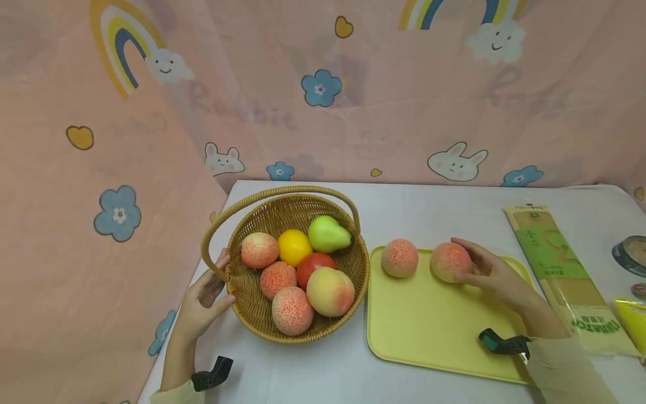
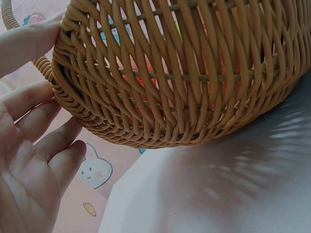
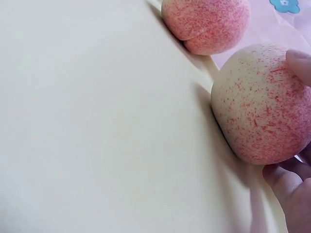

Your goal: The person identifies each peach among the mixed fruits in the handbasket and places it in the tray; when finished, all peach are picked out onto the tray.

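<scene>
A wicker basket [image 1: 298,335] with a tall handle holds several fruits, among them peaches, a green pear [image 1: 328,234] and a yellow fruit [image 1: 295,247]. My left hand [image 1: 198,306] grips its left rim, thumb and fingers on either side of the handle's base; the left wrist view shows this rim [image 2: 73,104] up close. My right hand [image 1: 497,275] holds a reddish peach [image 1: 451,262] between thumb and fingers, at the back of a yellow tray [image 1: 424,331]. A second peach [image 1: 400,257] lies left of it, by the tray's back left corner.
Right of the tray lies a long green-and-clear package [image 1: 560,264]. Farther right are a round dark-rimmed container [image 1: 632,253] and a yellow packet [image 1: 633,320]. A pink printed cloth [image 1: 373,123] hangs behind the white table [image 1: 313,376].
</scene>
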The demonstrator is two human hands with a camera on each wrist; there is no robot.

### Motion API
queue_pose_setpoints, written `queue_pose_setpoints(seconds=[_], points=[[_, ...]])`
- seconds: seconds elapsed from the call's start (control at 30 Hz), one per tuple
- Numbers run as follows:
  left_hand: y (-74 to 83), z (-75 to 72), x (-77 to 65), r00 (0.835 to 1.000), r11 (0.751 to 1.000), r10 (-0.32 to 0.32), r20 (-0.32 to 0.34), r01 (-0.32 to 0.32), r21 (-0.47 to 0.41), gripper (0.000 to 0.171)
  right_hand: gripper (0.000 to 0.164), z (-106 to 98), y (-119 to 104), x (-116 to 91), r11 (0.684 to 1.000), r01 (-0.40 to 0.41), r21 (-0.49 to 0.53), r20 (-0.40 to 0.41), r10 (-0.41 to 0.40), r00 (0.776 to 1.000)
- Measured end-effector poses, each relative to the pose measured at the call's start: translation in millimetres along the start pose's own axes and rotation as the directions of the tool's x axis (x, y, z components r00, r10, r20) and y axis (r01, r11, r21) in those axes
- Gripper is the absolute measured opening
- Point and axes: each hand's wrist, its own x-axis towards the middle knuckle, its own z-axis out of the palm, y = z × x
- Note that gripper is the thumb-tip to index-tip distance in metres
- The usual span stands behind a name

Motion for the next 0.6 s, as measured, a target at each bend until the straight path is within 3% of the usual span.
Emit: queue_pose_setpoints(seconds=[0.1,0.23,0.37,0.47,0.6], points=[[0.9,0.2,-0.2,1.0,1.0,-0.004,0.0,0.004,0.001,0.072,0.075,-0.6,-0.1,-0.9,1.0,-0.027,-0.013,-0.002,0.027,1.0],[1.5,0.2,0.5,1.0,1.0,-0.013,-0.001,0.013,0.002,0.072,0.082,-0.2,-4.6,-2.6,0.999,0.014,-0.034,-0.029,-0.015,0.999],[2.3,0.3,1.0,1.0,1.0,-0.024,-0.004,0.024,-0.003,0.071,0.085,2.2,-18.4,-4.8,0.99,0.124,-0.072,-0.091,-0.13,0.987],[2.8,0.4,1.2,1.0,1.0,-0.024,-0.004,0.024,-0.007,0.071,0.085,5.9,-34.6,-5.5,0.97,0.225,-0.095,-0.124,-0.236,0.964],[3.1,0.3,1.3,1.0,1.0,-0.021,-0.004,0.021,-0.003,0.072,0.082,15.0,-58.7,-5.8,0.932,0.359,-0.047,-0.116,-0.363,0.925]])
